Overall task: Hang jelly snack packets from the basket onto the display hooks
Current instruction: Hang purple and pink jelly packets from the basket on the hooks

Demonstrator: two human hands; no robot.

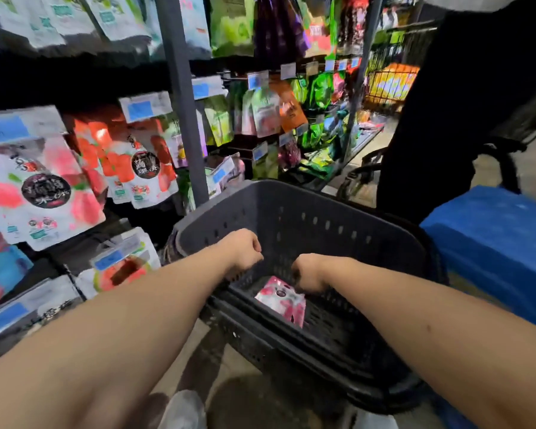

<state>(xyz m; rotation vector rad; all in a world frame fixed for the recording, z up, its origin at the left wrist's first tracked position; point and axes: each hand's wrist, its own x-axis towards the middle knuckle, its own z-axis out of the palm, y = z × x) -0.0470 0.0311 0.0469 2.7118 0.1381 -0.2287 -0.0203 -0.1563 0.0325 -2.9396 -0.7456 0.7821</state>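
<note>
From my remote seat I saw both bare forearms reaching forward and down into the grey basket (291, 196), which stood on the floor in front of the rack (183, 103).

The left hand (243, 252) hung over the basket's left edge, wrist bent and fingers curled downward. The back of the hand hid them, so I could not tell whether they pinched anything. No packet showed at it.

The right hand (308, 274) was lower, inside the basket near its middle. Its knuckles faced me and its fingers were curled under, right at the upper right corner of the pink packet (280, 300). I could not tell whether the fingers gripped that corner or only touched it. The two hands were near each other but apart.

The pink packet lay on the basket's slotted bottom, toward the near edge, tilted with its top pointing to the far wall. It was the only packet I could see in there.

Left of the basket, red-and-white packets (44, 193) hung in rows with blue price tags (140, 108) above them. Green and orange packets (270, 109) hung further along the rack. At the basket's right edge stood a blue box (492, 243). Beyond the far right corner stood a person in black (446, 103).
</note>
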